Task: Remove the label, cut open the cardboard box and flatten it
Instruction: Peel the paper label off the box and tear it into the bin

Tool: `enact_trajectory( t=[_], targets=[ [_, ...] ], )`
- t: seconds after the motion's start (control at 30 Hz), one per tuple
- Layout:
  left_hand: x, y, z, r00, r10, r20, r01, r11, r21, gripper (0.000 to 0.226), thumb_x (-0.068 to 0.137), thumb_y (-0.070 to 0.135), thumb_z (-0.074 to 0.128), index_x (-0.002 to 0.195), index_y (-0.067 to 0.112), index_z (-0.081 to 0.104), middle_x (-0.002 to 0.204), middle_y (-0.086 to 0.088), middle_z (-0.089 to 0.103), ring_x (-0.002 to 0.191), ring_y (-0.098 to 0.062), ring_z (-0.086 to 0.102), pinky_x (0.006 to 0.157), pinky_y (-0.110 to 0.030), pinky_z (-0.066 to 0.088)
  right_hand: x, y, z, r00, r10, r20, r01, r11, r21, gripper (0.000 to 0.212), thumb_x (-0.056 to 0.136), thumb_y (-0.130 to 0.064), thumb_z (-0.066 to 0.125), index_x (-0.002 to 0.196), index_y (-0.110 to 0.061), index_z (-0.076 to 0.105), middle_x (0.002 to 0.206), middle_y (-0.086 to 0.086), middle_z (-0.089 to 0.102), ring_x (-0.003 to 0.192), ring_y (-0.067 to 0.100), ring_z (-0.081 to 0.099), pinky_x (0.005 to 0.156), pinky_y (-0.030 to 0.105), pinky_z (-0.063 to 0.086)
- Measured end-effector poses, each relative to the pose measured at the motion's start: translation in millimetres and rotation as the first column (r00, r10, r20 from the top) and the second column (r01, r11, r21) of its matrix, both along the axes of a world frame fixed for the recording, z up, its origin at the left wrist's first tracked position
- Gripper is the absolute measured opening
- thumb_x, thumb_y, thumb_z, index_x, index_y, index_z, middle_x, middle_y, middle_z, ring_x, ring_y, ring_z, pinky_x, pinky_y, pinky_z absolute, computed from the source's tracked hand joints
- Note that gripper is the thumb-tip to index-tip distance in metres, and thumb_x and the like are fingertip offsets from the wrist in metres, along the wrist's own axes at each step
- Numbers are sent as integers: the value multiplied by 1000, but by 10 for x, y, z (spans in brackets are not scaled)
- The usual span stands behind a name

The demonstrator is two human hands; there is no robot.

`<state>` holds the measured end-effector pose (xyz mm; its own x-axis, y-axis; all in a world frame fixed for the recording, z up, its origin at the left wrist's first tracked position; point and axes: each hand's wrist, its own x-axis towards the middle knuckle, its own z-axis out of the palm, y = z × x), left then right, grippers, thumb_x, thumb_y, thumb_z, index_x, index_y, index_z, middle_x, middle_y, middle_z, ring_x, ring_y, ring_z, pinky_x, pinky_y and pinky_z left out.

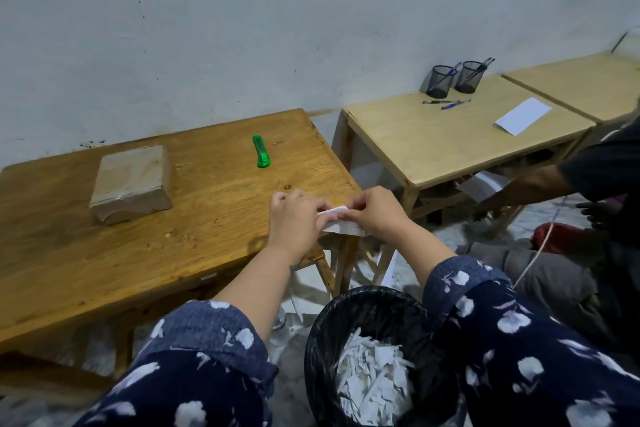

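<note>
Two steps remain, by judgement: cutting and flattening. On the darker wooden table (104, 253) the cardboard box (131, 184) lies flat at the rear left, closed, brown, its near edge glossy with tape, no label visible. A black waste bin (318, 340) below holds white scraps. Left hand (294, 218) and right hand (375, 213) pinch a white label strip (337, 218) between them above the table's corner. Next move: drop the strip, then take the green utility knife (261, 151), lying right of the box.
</note>
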<state>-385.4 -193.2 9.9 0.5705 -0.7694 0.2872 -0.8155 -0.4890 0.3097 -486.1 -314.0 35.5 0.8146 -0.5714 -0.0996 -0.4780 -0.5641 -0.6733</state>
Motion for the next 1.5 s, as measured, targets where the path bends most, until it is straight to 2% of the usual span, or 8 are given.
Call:
enact_trajectory(
  t=[0.37, 0.67, 0.8, 0.93, 1.07, 1.23, 1.4, 1.5],
  targets=[
    [-18, -177, -49, 951, 12, -308, -5, 1000, 24, 20, 87, 49, 58, 93, 35, 71, 90, 13, 69, 94, -13, 56, 86, -34, 28, -72, -79, -128, 999, -33, 4, 33, 985, -167, 16, 80, -42, 70, 70, -32, 63, 75, -11, 61, 86, 16, 55, 84, 46, 46],
    [-90, -208, -70, 977, -59, -204, 92, 983, 157, 21, 95, 37, 49, 88, 34, 69, 91, 12, 65, 108, -16, 42, 87, -34, 20, -169, -17, -141, 948, 207, -242, -296, 855, -426, 22, 96, -30, 43, 90, -23, 63, 79, -5, 50, 92, 19, 42, 74, 34, 24],
    [-62, -276, -145, 841, 42, -539, 25, 993, 116, 20, 96, 38, 49, 88, 40, 67, 107, 12, 65, 139, -21, 25, 102, -39, 13, -235, 28, -229, 984, 177, -32, -175, 903, -392, 30, 93, -15, 47, 66, -28, 41, 59, -11, 34, 75, 18, 35, 68, 34, 25],
    [-120, -324, -205, 658, 32, -753, 27, 997, 66, 29, 94, 34, 53, 69, 34, 68, 62, 23, 59, 104, -28, 60, 100, -48, 32, -341, 84, -289, 992, 117, 48, -87, 903, -421, 28, 90, -10, 49, 66, -21, 40, 56, -13, 29, 70, 17, 32, 65, 31, 21],
    [-212, -418, -219, 402, 58, -914, -78, 997, 29, 24, 93, 4, 50, 95, 19, 68, 92, 4, 63, 93, -18, 53, 67, -18, 43, -463, 115, -324, 978, 158, 133, -73, 868, -490, 19, 84, -15, 36, 65, -20, 35, 55, -16, 24, 65, 17, 30, 58, 29, 17],
    [-284, -438, -167, 252, 143, -957, -351, 935, 47, 16, 93, 14, 55, 103, 15, 67, 100, -2, 64, 87, -17, 55, 82, -28, 45, -558, 110, -354, 972, 102, 213, 15, 874, -486, 25, 87, -9, 48, 64, -16, 40, 57, -13, 32, 63, 18, 34, 59, 31, 25],
    [-138, -384, -473, 664, 142, -735, -168, 985, 39, 20, 89, 53, 48, 81, 50, 66, 103, 10, 69, 97, -26, 60, 95, -55, 44, -752, -82, -430, 995, -29, 93, 56, 952, -301, 16, 91, -26, 60, 81, -17, 69, 76, -6, 59, 78, 16, 46, 71, 36, 42],
    [-448, -475, -450, 651, 12, -759, 5, 1000, 20, 22, 90, 50, 49, 94, 45, 70, 118, 11, 67, 112, -19, 55, 100, -52, 41, -787, -93, -549, 999, -35, -16, 31, 972, -235, 16, 90, -24, 62, 93, -19, 76, 90, 0, 69, 81, 14, 45, 78, 32, 38]
  ],
)
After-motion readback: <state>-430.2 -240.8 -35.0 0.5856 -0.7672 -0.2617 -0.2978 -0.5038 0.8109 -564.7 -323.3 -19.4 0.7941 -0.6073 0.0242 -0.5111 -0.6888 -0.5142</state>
